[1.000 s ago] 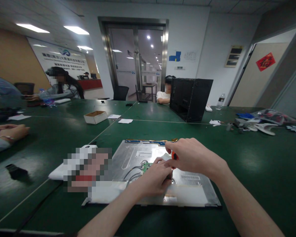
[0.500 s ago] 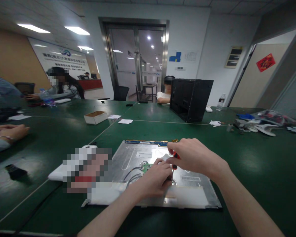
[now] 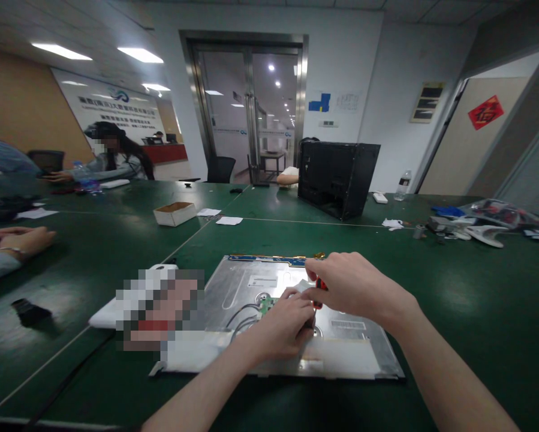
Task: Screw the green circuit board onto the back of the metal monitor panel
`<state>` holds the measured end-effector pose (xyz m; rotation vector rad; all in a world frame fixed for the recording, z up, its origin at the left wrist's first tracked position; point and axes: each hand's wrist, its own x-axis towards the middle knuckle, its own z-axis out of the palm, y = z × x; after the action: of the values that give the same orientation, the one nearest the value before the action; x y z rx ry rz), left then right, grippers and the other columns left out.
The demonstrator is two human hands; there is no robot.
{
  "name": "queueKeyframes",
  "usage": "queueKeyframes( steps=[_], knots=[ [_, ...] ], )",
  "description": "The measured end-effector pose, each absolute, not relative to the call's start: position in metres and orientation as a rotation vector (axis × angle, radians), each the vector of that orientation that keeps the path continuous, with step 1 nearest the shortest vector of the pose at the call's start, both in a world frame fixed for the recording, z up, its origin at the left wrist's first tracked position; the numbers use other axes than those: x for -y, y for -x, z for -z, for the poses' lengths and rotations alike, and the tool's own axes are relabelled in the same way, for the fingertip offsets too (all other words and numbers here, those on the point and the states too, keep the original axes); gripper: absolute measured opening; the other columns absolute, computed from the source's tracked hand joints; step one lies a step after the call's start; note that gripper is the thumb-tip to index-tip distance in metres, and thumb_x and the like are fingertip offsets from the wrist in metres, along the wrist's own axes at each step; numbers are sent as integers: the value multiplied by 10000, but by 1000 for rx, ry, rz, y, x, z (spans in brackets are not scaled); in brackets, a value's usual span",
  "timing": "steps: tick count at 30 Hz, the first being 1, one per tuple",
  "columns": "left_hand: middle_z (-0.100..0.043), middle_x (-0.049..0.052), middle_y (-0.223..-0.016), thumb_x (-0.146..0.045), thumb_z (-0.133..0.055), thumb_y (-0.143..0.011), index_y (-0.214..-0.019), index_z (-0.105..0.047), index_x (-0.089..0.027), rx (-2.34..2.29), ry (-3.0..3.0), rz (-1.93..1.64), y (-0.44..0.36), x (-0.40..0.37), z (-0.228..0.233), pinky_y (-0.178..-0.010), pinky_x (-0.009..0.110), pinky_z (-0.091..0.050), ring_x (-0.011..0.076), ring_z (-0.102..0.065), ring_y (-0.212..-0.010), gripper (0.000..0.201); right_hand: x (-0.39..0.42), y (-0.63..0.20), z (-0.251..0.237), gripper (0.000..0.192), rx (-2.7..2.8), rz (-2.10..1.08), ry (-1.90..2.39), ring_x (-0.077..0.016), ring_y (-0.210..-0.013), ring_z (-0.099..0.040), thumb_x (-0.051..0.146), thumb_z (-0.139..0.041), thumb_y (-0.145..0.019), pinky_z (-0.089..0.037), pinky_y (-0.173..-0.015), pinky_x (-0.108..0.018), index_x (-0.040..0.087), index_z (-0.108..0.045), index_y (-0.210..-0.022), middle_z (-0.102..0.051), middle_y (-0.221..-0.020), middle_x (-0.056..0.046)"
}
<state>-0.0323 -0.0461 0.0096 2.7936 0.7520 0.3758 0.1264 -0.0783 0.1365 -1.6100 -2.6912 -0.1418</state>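
Item: panel (image 3: 251, 282), metal back up, flat on green table (image 3: 453, 288) right in front of me.
R hand (image 3: 357, 285): closed round red-handled driver (image 3: 318, 286), tip down near panel centre.
L hand (image 3: 280, 327): fingers curled at the tip by small green board (image 3: 264, 305); can't tell what it pinches.
Progress, my read: board and wires (image 3: 240, 315) still on panel, so removal unfinished.
Hidden: screw and driver tip behind hands; blurred patch covers panel's left edge.

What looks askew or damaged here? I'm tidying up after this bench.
Nothing looks damaged or spilled. The metal-backed display panel lies slightly skewed to the table edge, back up, under both hands. The black computer case stands open-sided, and parts are scattered loosely at far right.
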Motion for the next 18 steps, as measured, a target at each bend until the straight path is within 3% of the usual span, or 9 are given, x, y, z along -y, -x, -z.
queueKeyframes(
  steps=[5, 8, 14, 18],
  knots=[
    [-609, 16, -877, -115, -565, -718, -769, -543, -190, -758, -2819, -403, 33, 46, -7, -952, 370, -310, 205, -544, -903, 94, 78, -128, -135, 133, 2708, 141, 1526, -189, -650, -621, 310, -538, -849, -238, -487, -267, 198, -578, -910, -683, -757, -29],
    [-615, 11, -887, -110, -571, -712, -781, -552, -193, -748, -2808, -408, 33, 46, -6, -948, 375, -310, 205, -547, -906, 110, 79, -130, -133, 201, 2722, 84, 1456, -176, -650, -613, 233, -574, -782, -230, -482, -260, 198, -549, -978, -685, -784, -23],
    [-621, 19, -910, -108, -556, -734, -754, -560, -188, -771, -2827, -393, 33, 46, -8, -944, 386, -315, 217, -547, -935, 82, 77, -127, -132, 204, 2686, 142, 1523, -190, -655, -614, 386, -553, -839, -213, -492, -267, 197, -580, -910, -681, -753, -45],
    [-614, 12, -855, -105, -554, -732, -741, -546, -187, -763, -2824, -380, 32, 46, -9, -925, 375, -324, 207, -552, -905, 83, 76, -126, -132, 163, 2708, 175, 1528, -187, -657, -616, 345, -523, -867, -213, -498, -274, 195, -584, -881, -674, -738, -40]
  ],
)
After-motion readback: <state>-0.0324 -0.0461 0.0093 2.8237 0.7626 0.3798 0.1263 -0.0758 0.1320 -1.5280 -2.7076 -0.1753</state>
